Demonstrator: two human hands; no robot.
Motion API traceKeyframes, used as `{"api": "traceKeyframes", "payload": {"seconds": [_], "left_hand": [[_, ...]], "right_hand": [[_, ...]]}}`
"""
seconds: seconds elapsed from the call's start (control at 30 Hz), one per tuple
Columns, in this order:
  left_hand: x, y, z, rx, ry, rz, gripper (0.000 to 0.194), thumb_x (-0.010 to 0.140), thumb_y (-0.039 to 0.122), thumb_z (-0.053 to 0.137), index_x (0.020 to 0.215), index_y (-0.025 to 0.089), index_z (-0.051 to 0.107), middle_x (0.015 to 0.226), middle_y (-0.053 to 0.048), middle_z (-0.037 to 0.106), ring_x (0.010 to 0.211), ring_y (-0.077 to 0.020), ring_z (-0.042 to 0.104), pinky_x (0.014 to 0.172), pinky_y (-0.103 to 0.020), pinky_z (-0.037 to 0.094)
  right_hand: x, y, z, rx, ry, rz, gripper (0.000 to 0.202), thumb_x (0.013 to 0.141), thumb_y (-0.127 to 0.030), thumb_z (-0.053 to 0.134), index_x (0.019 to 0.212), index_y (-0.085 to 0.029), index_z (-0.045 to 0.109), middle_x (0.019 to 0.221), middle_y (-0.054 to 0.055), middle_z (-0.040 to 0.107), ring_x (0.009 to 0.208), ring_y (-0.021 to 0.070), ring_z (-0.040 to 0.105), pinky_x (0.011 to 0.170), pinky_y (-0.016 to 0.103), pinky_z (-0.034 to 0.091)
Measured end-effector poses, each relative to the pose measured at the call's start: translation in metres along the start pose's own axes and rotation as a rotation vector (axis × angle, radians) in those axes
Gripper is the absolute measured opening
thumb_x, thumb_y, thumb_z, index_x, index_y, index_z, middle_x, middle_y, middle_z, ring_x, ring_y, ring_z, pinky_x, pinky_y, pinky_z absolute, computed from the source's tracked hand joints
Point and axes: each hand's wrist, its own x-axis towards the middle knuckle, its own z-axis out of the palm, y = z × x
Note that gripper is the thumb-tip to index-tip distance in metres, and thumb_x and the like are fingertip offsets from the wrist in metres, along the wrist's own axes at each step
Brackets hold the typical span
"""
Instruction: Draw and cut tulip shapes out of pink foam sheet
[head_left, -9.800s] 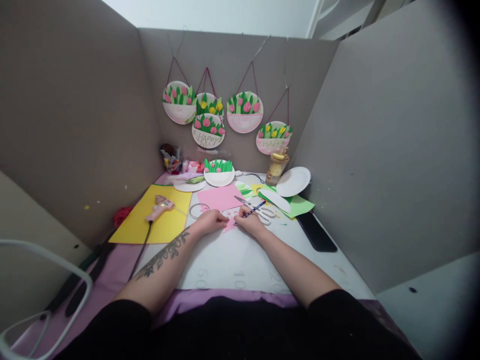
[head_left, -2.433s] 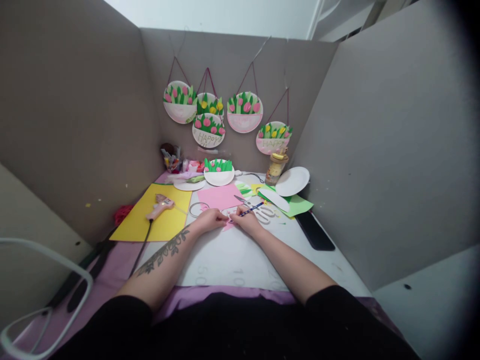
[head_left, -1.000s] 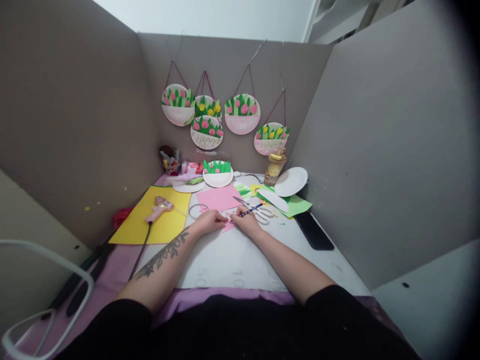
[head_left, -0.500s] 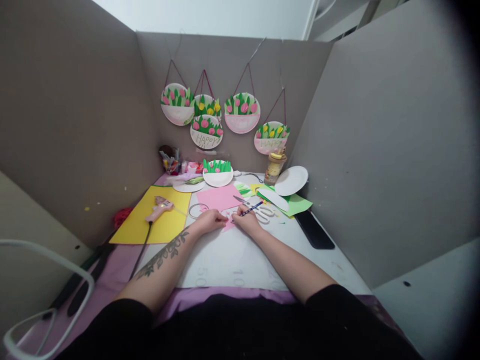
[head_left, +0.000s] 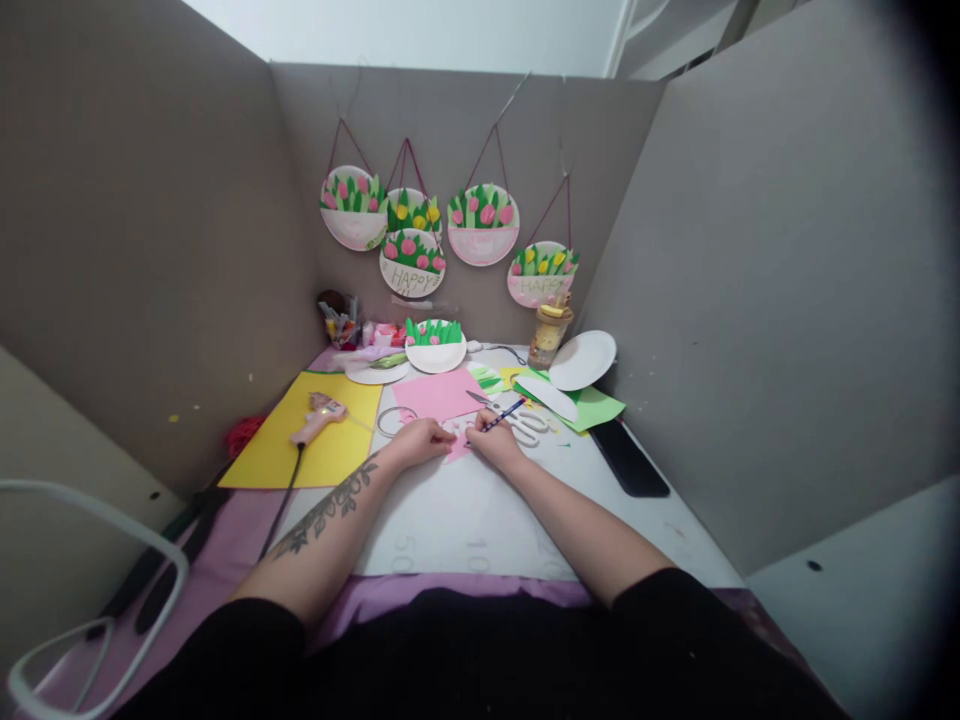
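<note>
In my right hand [head_left: 496, 443] a dark blue patterned pencil [head_left: 507, 412] is gripped, slanting up to the right with its tip down on a small piece of pink paper [head_left: 456, 454]. My left hand [head_left: 420, 441], fingers closed together, holds that paper's left edge against the white table covering. Behind the hands lies a larger pink sheet [head_left: 437, 393]. White-handled scissors [head_left: 531, 427] rest just beyond my right hand, blades pointing left. A thin ring [head_left: 395, 421] lies behind my left hand, with pink scraps by it.
A pink glue gun [head_left: 320, 419] lies on a yellow sheet [head_left: 341, 465] at left, its cord running forward. At right are a phone [head_left: 628, 459], green paper [head_left: 600, 408], a paper plate [head_left: 583, 360] and a drink cup [head_left: 549, 337]. Tulip-decorated plates [head_left: 484, 245] hang on the back partition.
The pencil and my right hand have shifted very slightly over the pink paper. My left hand stays where it was.
</note>
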Motion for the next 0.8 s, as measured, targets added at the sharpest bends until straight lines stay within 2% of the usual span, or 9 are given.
{"api": "traceKeyframes", "payload": {"seconds": [0.33,0.5,0.8], "left_hand": [[-0.0001,-0.001,0.0012,-0.01,0.006,-0.008,0.027,0.079,0.032,0.056,0.096,0.02,0.073,0.084,-0.004,0.069,0.073,-0.0156,0.059,0.066,-0.022,0.037],[-0.0004,0.0007,0.0,-0.004,-0.001,0.004,0.025,0.079,0.03,0.056,0.092,0.019,0.073,0.079,-0.003,0.068,0.072,-0.0153,0.059,0.065,-0.022,0.037],[-0.001,0.0029,-0.0014,-0.027,0.003,-0.014,0.026,0.079,0.033,0.057,0.093,0.019,0.073,0.085,-0.004,0.07,0.075,-0.0164,0.06,0.069,-0.022,0.039]], "right_hand": [[0.0012,0.0028,0.001,0.04,-0.019,-0.008,0.016,0.057,-0.021,0.051,0.052,-0.021,0.036,0.049,-0.007,0.036,0.052,0.0117,0.037,0.052,0.024,0.029],[0.0007,0.0007,-0.0008,0.04,-0.023,-0.01,0.016,0.056,-0.02,0.05,0.052,-0.021,0.035,0.048,-0.006,0.036,0.053,0.0124,0.038,0.051,0.024,0.03],[-0.0002,-0.001,-0.0019,0.06,-0.045,-0.025,0.016,0.054,-0.021,0.049,0.051,-0.022,0.033,0.048,-0.006,0.035,0.052,0.0125,0.037,0.05,0.024,0.03]]}}
